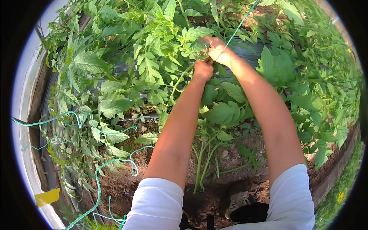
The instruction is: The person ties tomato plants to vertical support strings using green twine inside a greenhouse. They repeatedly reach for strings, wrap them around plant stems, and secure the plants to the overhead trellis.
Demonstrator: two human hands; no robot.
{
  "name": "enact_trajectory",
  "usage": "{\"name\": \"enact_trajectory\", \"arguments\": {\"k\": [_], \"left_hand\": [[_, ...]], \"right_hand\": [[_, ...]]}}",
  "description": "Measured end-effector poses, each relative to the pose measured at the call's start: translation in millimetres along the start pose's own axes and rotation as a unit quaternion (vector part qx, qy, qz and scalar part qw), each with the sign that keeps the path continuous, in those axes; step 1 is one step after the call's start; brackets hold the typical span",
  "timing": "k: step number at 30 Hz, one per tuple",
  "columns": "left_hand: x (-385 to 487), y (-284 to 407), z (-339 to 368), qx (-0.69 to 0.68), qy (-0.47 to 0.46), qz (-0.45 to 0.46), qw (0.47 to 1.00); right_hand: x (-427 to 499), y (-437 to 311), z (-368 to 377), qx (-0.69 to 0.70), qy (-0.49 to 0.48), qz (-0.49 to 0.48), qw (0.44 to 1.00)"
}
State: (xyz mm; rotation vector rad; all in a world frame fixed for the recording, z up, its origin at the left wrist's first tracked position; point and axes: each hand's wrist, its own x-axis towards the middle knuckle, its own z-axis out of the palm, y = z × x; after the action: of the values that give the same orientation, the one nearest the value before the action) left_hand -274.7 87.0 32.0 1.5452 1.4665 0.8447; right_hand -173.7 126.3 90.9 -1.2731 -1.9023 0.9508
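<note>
Both of my hands meet among tomato plants, close to a leafy tomato shoot [184,43]. My left hand [203,69] is closed beside the stem, its fingertips at a thin green twine [240,24] that runs up to the upper right. Just above it, my right hand [217,50] is bent around the twine and the shoot; leaves cover part of its fingers. What exactly each set of fingers pinches is too small to tell. Below the hands, the tomato stem [179,80] slants down to the left.
Loose green twine [99,178] curls over the soil and leaves at left. Cut-looking tomato stems [205,164] lie between my arms. Black plastic mulch [247,51] shows behind the hands. A yellow card [47,197] stands at the lower left edge. A shoe [237,202] is below.
</note>
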Motion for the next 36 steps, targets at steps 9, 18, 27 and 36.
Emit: {"name": "enact_trajectory", "arguments": {"k": [9, 18, 27, 36], "left_hand": [[-1, 13, 24, -0.032, 0.074, -0.028, 0.996], [-6, 13, 15, -0.049, 0.053, -0.048, 0.996], [-5, 14, 18, 0.021, 0.085, -0.029, 0.996], [-19, 47, -16, 0.003, 0.149, -0.011, 0.989]], "right_hand": [[-32, 116, -53, 0.337, 0.261, 0.297, 0.855], [-17, 77, -23, 0.031, 0.245, 0.343, 0.906], [-40, 94, -100, -0.044, 0.255, 0.415, 0.873], [-69, 59, -95, -0.279, 0.19, 0.483, 0.808]]}}
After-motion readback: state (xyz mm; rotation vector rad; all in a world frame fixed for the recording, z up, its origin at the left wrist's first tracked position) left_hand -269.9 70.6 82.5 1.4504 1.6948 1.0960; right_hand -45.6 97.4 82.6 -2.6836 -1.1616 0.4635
